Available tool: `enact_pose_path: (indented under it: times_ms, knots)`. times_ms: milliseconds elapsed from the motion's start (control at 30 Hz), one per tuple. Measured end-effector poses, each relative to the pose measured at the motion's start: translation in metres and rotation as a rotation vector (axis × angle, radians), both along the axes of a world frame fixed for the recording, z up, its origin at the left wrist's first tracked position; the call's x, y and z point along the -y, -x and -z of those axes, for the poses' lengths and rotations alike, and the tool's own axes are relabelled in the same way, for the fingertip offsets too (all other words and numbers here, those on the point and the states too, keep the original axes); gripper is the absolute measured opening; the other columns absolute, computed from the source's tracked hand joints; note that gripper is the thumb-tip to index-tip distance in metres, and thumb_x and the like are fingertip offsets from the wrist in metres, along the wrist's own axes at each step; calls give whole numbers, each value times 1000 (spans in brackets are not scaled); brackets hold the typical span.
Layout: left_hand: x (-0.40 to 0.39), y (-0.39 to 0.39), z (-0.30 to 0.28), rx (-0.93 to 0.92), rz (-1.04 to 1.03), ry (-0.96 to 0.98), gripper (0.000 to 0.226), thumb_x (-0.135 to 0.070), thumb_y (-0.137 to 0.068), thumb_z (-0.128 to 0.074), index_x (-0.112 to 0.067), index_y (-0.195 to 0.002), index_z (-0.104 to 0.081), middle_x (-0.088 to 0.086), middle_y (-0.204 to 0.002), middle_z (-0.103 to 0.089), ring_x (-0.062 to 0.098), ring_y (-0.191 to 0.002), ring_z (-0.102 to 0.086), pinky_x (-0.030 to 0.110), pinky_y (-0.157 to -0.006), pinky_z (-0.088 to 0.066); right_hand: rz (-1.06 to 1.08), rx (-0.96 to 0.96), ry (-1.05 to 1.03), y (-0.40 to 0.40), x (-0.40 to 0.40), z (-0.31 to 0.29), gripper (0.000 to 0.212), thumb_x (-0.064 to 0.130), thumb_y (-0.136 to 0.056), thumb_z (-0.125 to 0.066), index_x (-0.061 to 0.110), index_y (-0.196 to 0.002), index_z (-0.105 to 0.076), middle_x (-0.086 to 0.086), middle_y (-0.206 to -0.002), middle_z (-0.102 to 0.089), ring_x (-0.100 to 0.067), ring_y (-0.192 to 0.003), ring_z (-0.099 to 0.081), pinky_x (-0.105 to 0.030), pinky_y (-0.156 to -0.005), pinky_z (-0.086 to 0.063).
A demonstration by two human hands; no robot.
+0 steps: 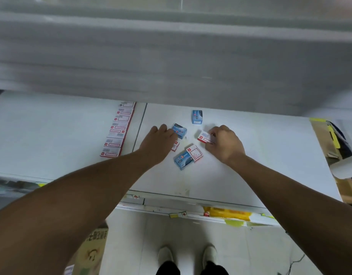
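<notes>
At the centre of the frame, on the white shelf (266, 159), my right hand (225, 144) pinches a white-and-red box (204, 137) in curled fingers. Just left, my left hand (158, 142) touches a blue box (179, 131); whether it grips, I cannot tell.

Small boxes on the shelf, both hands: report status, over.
Left hand touches a blue box, grip unclear. Right hand fingers pinch a white-and-red box. A second blue box lies loose between the wrists.
</notes>
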State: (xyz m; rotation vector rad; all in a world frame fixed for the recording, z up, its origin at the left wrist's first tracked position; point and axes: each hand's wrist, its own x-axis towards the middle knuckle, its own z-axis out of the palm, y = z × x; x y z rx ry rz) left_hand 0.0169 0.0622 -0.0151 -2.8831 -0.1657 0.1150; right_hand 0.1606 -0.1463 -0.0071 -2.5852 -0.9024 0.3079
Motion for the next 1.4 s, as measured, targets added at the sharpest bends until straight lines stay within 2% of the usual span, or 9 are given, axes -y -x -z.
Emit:
enact_pose_path:
  times_ms: [133, 333, 500, 633, 767, 1067, 1200, 1300, 1400]
  knots:
    - [2, 13, -9, -10, -136, 51, 38, -40, -101, -69, -17, -129, -57, 5, -120, -70, 24, -107, -64, 39, -93, -51, -16, 0, -17, 7, 6, -16, 28, 36, -88, -73, 24, -113, -68, -2, -108, -70, -24, -96, -64, -43, -76, -59]
    - [12, 61, -46, -50, -346, 259, 40, -34, -103, -64, -20, -139, -55, 5, -130, -64, 28, -117, -63, 44, -91, -55, -124, -17, 34, 22, 12, -51, 31, 35, -88, -69, 29, -119, -64, 1, -107, -72, -23, -91, -66, -35, -71, -56]
    - [32, 106, -86, 18, -402, 270, 37, -38, -101, -67, -23, -134, -61, 3, -125, -70, 27, -111, -66, 40, -86, -58, -270, -68, 70, 43, 6, -78, 38, 36, -85, -73, 33, -121, -61, 2, -112, -71, -20, -96, -66, -38, -80, -58]
    - [52, 132, -108, 98, -491, 279, 40, -41, -97, -69, -29, -134, -60, 0, -125, -71, 27, -109, -68, 39, -84, -57, -380, -111, 1, 64, -8, -92, 51, 36, -80, -76, 35, -128, -62, 2, -114, -71, -24, -99, -69, -41, -88, -58]
    - [70, 159, -118, 111, -569, 292, 38, -41, -97, -67, -30, -133, -59, 0, -124, -71, 28, -109, -68, 40, -82, -59, -517, -114, -38, 88, -18, -98, 37, 34, -80, -75, 31, -116, -66, 6, -102, -72, -18, -89, -69, -37, -78, -60]
    - [84, 248, -137, 57, -780, 322, 37, -40, -97, -66, -26, -130, -58, 2, -121, -66, 29, -114, -62, 48, -89, -59, -762, -27, 20, 159, -47, -112, 33, 42, -87, -74, 32, -116, -61, 11, -105, -72, -12, -86, -67, -25, -69, -53]
    - [87, 299, -149, 110, -872, 332, 37, -38, -96, -65, -27, -131, -60, 2, -124, -67, 30, -114, -64, 45, -89, -58, -826, -2, 13, 205, -64, -132, 31, 41, -86, -75, 32, -112, -61, 10, -104, -71, -14, -87, -68, -34, -78, -60]
    - [89, 344, -157, 175, -939, 296, 31, -33, -97, -64, -29, -127, -60, -3, -108, -66, 26, -102, -68, 40, -78, -56, -874, 0, 14, 251, -72, -148, 32, 44, -78, -74, 32, -106, -62, 9, -99, -70, -17, -87, -66, -35, -77, -58]
    - [91, 388, -161, 212, -998, 278, 27, -31, -98, -66, -34, -123, -59, -10, -93, -61, 19, -85, -65, 36, -71, -52, -931, -7, -11, 297, -77, -156, 39, 51, -68, -66, 33, -102, -62, 11, -90, -67, -16, -84, -64, -29, -66, -46]
